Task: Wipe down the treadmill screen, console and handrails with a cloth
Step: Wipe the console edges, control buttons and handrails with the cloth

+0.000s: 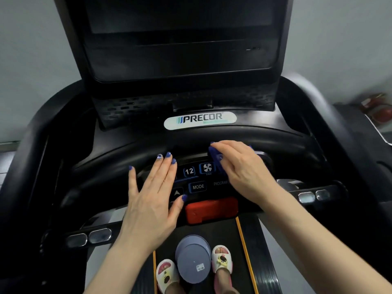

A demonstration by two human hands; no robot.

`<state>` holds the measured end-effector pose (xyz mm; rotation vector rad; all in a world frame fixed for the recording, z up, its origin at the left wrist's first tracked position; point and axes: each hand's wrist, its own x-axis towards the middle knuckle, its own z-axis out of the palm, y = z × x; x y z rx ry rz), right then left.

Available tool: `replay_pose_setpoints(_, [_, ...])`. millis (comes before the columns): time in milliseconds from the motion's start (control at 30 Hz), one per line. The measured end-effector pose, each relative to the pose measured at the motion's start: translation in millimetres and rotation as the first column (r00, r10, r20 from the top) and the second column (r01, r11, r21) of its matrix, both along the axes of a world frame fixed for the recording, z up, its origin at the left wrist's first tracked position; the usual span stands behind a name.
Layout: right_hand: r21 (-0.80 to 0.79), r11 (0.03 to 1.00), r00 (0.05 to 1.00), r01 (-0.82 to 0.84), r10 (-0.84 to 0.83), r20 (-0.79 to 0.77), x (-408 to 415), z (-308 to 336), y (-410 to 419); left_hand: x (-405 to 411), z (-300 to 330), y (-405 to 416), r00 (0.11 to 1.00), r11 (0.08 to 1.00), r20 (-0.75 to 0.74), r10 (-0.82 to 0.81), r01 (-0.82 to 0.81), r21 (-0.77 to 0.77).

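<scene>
The right hand presses the blue cloth on the console keys while the left hand lies flat and spread beside, so light, even strokes seem best.

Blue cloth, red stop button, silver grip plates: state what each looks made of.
Blue cloth: soft fabric, bunched under the right hand.
Red stop button: probably matte plastic, no glare.
Silver grip plates: likely polished metal, reflective.

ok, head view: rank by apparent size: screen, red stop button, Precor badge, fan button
1. screen
2. red stop button
3. Precor badge, close to the stop button; it sits farther away, so unsure
4. fan button
</scene>
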<state>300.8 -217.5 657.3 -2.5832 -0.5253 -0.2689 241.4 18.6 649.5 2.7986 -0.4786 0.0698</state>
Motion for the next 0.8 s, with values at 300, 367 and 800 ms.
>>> replay_pose_setpoints(300, [-0.033, 0.999, 0.999, -0.041, 0.041, 0.007, -0.2, -2.6, 37.6, -7.4, -8.5, 16.9, 1.0, 0.999, 0.01, 0.026, -0.026, -0.044])
replay_pose_setpoints(367, [-0.063, 0.997, 0.998, -0.04, 0.043, 0.038, 2.2, -1.9, 26.8, -11.8, -10.3, 22.3, 0.999, 0.997, 0.008, 0.04, -0.039, -0.063])
replay_pose_setpoints(800, [-0.055, 0.997, 0.997, -0.059, 0.062, 0.04, -7.9, 0.6, 93.5, -47.0, -33.2, 54.2, 0.997, 0.995, -0.009, 0.079, -0.08, -0.052])
